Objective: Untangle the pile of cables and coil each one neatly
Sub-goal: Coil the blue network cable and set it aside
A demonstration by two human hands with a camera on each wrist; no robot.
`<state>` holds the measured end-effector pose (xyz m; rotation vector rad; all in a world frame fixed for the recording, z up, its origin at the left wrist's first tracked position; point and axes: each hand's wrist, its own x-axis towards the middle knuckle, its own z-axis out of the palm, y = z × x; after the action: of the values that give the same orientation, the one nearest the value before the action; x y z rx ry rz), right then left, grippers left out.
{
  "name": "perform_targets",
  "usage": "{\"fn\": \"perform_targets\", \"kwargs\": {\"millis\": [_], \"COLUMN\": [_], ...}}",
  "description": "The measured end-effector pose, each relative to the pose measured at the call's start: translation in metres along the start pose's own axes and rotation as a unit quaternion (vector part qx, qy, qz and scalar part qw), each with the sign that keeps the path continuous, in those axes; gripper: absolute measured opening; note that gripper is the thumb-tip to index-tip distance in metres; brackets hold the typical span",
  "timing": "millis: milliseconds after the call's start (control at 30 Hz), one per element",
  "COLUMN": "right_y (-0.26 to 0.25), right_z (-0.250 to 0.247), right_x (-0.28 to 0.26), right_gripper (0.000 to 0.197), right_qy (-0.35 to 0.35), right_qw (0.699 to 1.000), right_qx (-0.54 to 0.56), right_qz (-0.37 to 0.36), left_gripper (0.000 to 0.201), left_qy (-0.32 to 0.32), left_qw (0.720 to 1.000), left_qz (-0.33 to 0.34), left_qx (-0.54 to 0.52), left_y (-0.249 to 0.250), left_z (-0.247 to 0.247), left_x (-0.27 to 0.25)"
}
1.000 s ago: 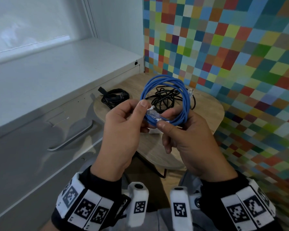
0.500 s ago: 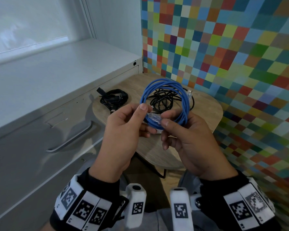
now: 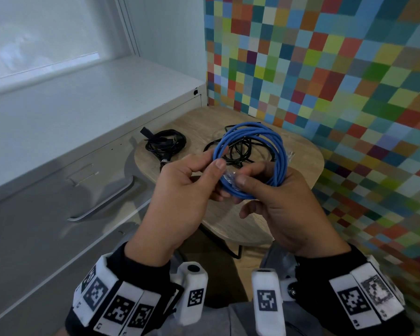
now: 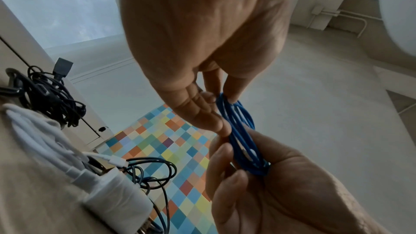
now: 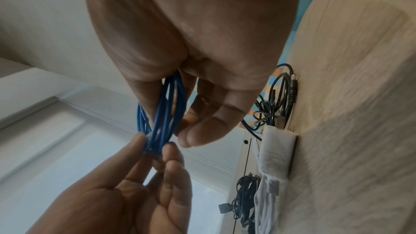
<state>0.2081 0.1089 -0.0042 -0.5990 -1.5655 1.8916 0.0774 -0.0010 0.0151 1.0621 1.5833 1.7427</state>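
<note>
Above the table we hold the blue coil upright, its ring facing us, clear of the black tangle lying on the table behind it. Our right hand grips the coil's lower arc, turns gathered in its fingers. Our left hand pinches the near side where the clear plug sits between both thumbs, so the loose end lies nearer the left.

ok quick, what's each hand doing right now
Left hand: fingers and thumb pinch the blue cable coil at its clear plug end.
Right hand: grips the same coil, thumb pressing the loops together.
</note>
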Motion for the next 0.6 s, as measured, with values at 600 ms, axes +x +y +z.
{"fn": "perform_targets", "kwargs": {"millis": [600], "right_y": [0.0012], "right_z": [-0.0018], "right_x": [0.0036], "right_gripper": [0.007], "right_qy": [0.002], "right_qw": [1.000], "right_qx": [0.016], "right_qz": [0.015], "left_gripper": [0.022], "left_qy": [0.033], "left_qw": [0.999], "left_qz": [-0.005], "left_qx": [0.029], "left_y": [-0.0077], "left_z": [-0.0019], "left_x": [0.0009]}}
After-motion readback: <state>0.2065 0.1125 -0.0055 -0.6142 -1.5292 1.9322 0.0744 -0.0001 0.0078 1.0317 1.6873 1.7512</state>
